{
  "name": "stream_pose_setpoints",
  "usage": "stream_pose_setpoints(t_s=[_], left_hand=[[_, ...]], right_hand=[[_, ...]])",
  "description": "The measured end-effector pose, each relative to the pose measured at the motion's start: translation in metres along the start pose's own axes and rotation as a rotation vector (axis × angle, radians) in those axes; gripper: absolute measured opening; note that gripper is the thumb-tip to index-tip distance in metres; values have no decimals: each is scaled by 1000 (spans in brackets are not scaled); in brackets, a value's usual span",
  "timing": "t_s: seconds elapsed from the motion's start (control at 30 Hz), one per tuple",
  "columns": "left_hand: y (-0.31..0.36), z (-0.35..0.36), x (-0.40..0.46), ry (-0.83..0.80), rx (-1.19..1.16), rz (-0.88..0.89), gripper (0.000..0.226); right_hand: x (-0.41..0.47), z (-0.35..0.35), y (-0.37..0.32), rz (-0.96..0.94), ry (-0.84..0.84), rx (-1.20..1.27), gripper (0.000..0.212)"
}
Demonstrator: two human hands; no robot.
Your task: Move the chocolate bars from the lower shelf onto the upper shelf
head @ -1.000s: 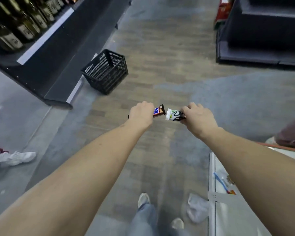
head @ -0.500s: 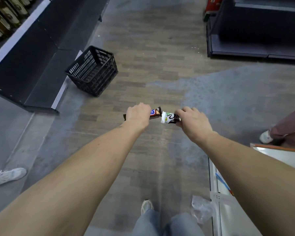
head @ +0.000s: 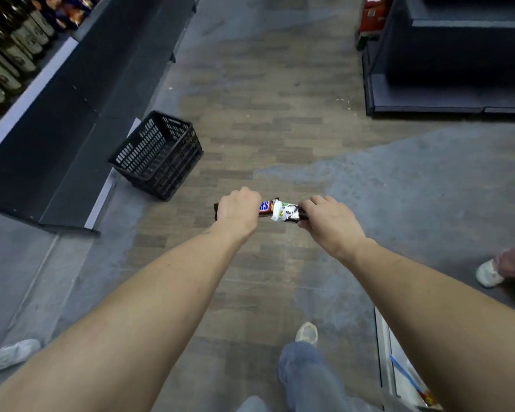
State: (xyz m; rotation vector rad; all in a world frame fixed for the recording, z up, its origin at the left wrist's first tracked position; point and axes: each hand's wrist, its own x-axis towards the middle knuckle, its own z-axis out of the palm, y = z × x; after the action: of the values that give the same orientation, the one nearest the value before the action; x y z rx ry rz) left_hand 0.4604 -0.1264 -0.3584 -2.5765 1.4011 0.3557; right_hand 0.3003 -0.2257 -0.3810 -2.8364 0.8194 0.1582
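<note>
A: What are the two hands doing?

B: Both arms are reaching forward over the wooden floor (head: 250,84). The left hand (head: 238,210) is curling its fingers round a brown chocolate bar (head: 264,207) with blue lettering; one end of the wrapper is sticking out past the left side of the fist, the other past the right. The right hand (head: 329,222) is pinching a white-wrapped chocolate bar (head: 284,214) at its right end, fingers above and thumb below.

A: And where are the bars lying relative to each other?

B: They are meeting end to end between the hands — the white wrapper's left end is overlapping the brown bar's right end. Both are hanging in the air above the floor, on no shelf.

A: What is surrounding them?

B: A black plastic crate (head: 158,154) is standing on the floor at the front edge of a dark, low shelf base (head: 57,129) to the left. Bottles (head: 9,55) are lining the shelf above it, at the upper left corner. A second dark shelf unit (head: 446,69) is occupying the upper right. The person's own jeans leg (head: 306,373) and pale shoe (head: 307,333) are showing below — another person's white shoe (head: 488,273) is standing at the right edge.
</note>
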Motion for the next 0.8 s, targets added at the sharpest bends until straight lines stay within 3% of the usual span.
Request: stream_pose_setpoints(t_s=[0.43, 0.8], left_hand=[[21, -86, 182, 52, -8, 3, 33], [42, -152, 383, 76, -5, 149, 34]], right_hand=[[155, -67, 107, 68, 37, -6, 34], [298, -114, 193, 268, 61, -4, 31]])
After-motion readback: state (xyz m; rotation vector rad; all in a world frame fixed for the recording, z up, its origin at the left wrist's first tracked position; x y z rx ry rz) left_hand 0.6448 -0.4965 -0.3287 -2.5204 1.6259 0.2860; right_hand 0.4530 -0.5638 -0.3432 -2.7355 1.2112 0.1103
